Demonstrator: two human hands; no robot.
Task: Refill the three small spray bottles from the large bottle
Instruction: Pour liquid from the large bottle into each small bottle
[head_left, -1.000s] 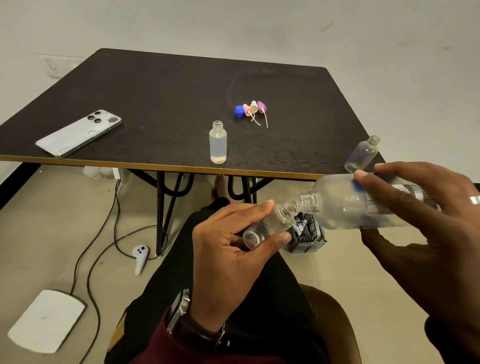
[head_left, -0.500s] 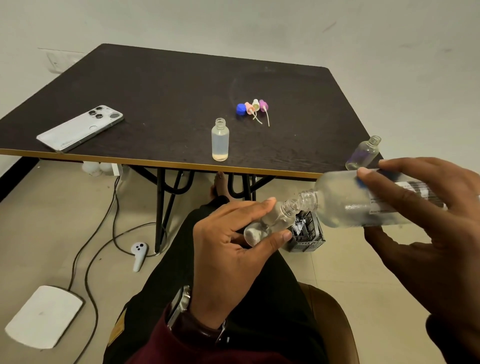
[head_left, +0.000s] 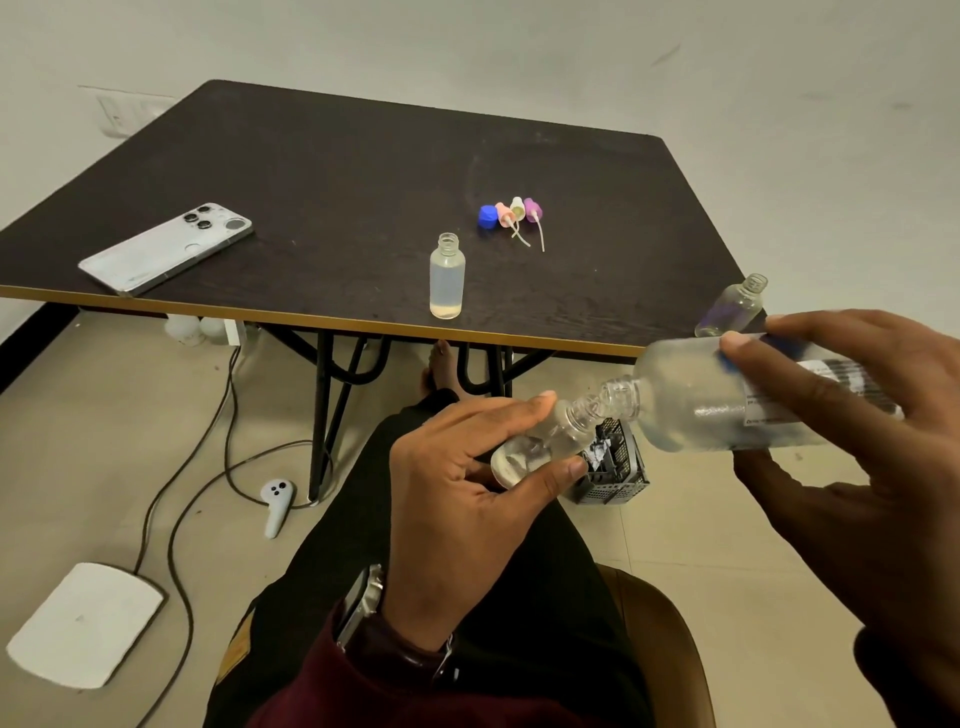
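Phone (head_left: 166, 249) on dark table (head_left: 337, 156)

Place: plain room, home or office unclear.
Evidence: folding table (head_left: 363, 171), tiled floor (head_left: 701, 545), wall socket (head_left: 122, 111).

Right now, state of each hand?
Left hand: holding the small spray bottle, fingers pinched around it.
Right hand: holding the large bottle, tipped toward the small one's mouth.

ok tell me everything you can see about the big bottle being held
The large bottle is clear plastic with a frosted look, uncapped, its threaded neck bare. A white printed label with a blue patch wraps its body. It lies nearly horizontal, neck lowest, mouth meeting the mouth of the small bottle in the left hand. The right hand grips it, fingers over the label. A little liquid pools inside.
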